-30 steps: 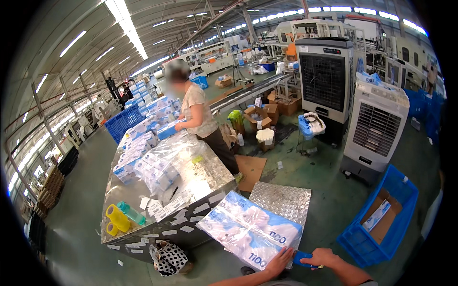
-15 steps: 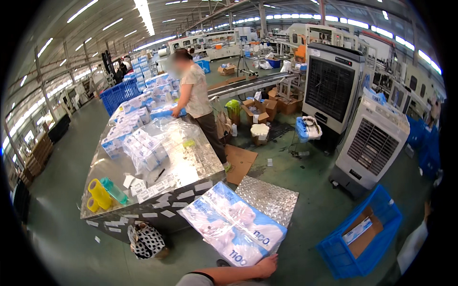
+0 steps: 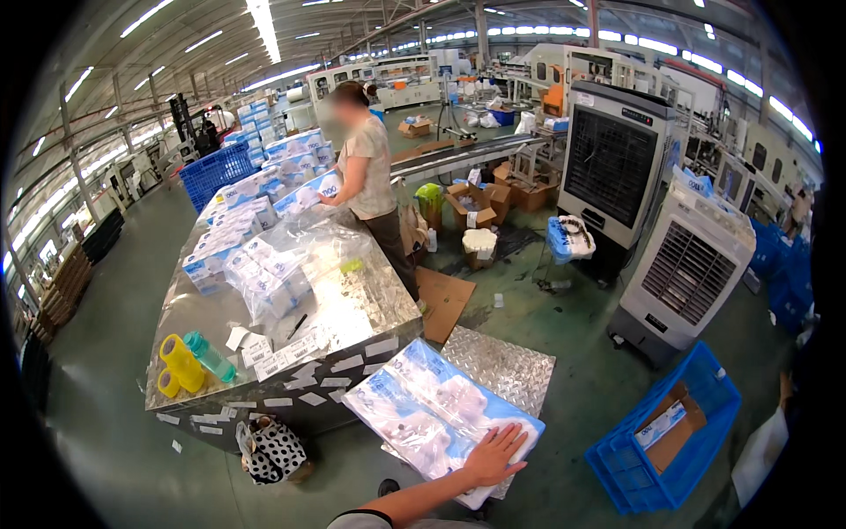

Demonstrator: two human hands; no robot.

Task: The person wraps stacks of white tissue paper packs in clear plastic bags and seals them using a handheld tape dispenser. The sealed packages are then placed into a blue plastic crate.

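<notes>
A large clear-wrapped blue-and-white pack (image 3: 423, 406) lies in front of me, overlapping a patterned metal plate (image 3: 520, 370). Flat on the top of its near right end rests my left hand (image 3: 495, 454), fingers spread, not wrapped around anything. The forearm reaches in from the lower edge. What bears the pack underneath is hidden. My right hand is out of view.
Left stands a metal-topped table (image 3: 379, 300) with smaller packs (image 3: 264, 273), a yellow tape roll (image 3: 181, 363) and a green bottle (image 3: 210, 356). A co-worker (image 3: 366, 167) stands behind it. Right are a blue crate (image 3: 617, 467) and air coolers (image 3: 687, 264). A dotted bag (image 3: 271, 450) sits on the floor.
My left hand has gone from the pack's near edge onto its top, fingers now spread. The pack has shifted slightly right. The co-worker has raised a small pack off the table.
</notes>
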